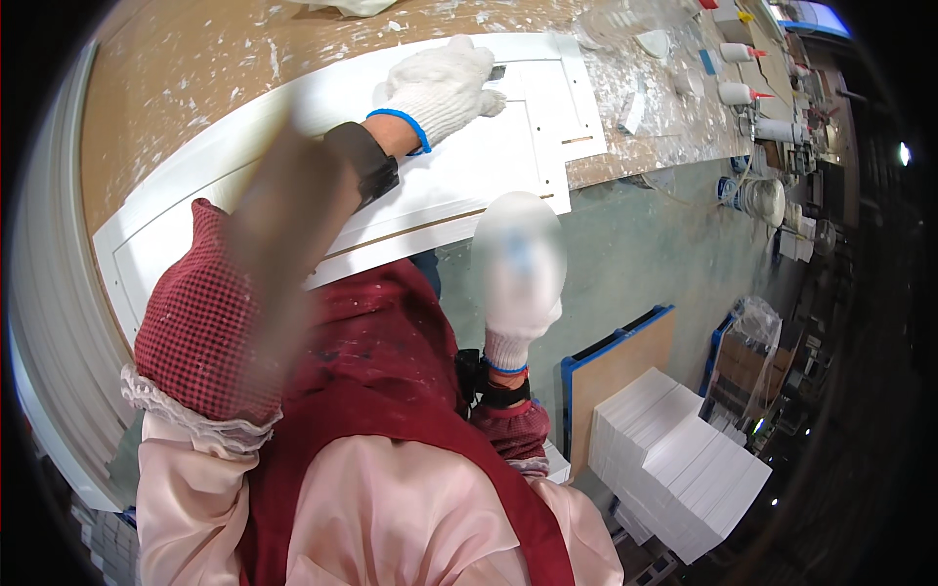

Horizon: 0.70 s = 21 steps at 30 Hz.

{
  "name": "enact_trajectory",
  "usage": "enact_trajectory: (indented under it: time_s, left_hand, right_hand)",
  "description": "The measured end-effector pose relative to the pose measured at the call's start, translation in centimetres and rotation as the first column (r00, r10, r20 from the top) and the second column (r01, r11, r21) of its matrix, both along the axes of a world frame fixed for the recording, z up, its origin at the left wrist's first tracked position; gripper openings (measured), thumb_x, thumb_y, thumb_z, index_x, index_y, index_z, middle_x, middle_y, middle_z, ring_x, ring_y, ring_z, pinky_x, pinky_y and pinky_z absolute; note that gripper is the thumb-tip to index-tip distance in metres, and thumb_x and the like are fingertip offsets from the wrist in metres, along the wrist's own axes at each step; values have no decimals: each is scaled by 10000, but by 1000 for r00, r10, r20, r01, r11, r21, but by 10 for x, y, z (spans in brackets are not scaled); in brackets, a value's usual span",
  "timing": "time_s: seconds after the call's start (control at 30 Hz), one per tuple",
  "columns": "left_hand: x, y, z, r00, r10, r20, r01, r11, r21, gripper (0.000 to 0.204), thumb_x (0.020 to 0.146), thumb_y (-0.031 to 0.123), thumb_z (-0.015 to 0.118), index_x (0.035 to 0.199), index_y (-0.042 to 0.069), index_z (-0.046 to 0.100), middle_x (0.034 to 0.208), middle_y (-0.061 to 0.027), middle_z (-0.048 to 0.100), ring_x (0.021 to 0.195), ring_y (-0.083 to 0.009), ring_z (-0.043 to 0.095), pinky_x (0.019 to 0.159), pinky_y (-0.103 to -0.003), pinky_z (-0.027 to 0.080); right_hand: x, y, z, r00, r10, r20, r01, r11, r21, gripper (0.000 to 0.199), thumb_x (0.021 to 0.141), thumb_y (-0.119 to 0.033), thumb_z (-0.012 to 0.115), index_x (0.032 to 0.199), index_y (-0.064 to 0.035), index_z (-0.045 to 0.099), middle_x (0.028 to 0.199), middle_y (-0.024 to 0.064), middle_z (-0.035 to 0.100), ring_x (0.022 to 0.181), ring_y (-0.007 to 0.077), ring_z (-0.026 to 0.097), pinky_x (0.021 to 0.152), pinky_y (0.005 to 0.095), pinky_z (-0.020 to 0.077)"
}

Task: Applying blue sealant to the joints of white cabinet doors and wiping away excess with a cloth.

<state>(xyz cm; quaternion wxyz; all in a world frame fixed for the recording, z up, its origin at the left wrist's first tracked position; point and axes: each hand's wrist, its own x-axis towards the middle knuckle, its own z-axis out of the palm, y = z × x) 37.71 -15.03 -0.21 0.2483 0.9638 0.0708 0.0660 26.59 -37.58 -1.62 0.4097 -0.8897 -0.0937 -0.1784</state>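
Note:
A white framed panel (469,171), with a raised border, small holes and narrow slots along its edges, lies on the workbench in front of me. My left hand (440,83), in a white knitted glove with a blue cuff, rests on the panel near its far right end. Its fingers are bent, and a small dark grey patch (499,72) shows between them and the thumb; I cannot make out what it is. My right hand (525,317), also gloved in white, is apart from the panel, below its right corner. A whitish blur with a blue spot hides its fingers.
White glue bottles (735,93) with red tips stand along the paint-spattered bench (625,68) at far right. White pails (762,200) stand beyond the bench's right end. At lower right are stacked white boards (674,459) beside a brown blue-edged board (616,371).

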Motion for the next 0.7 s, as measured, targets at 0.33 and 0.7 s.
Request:
enact_trajectory:
  time_s: [0.33, 0.7]
  left_hand:
    - [0, 1, 0, 999, 13, -33, -13, 1000, -7, 466, 867, 451, 624, 1111, 54, 611, 1052, -167, 581, 921, -322, 624, 770, -429, 519]
    - [-1, 1, 2, 999, 9, -39, -9, 1000, -16, 455, 873, 437, 625, 1112, 51, 604, 1050, -172, 585, 942, -330, 621, 771, -439, 517]
  right_hand:
    - [29, -9, 10, 958, -240, -157, 259, 960, 108, 433, 779, -87, 766, 1163, 47, 618, 1066, 126, 659, 849, 145, 627, 750, 268, 521]
    - [31, -13, 8, 966, -181, -183, 209, 967, 145, 415, 795, -80, 755, 1162, 52, 613, 1046, 112, 660, 844, 128, 621, 734, 258, 517]
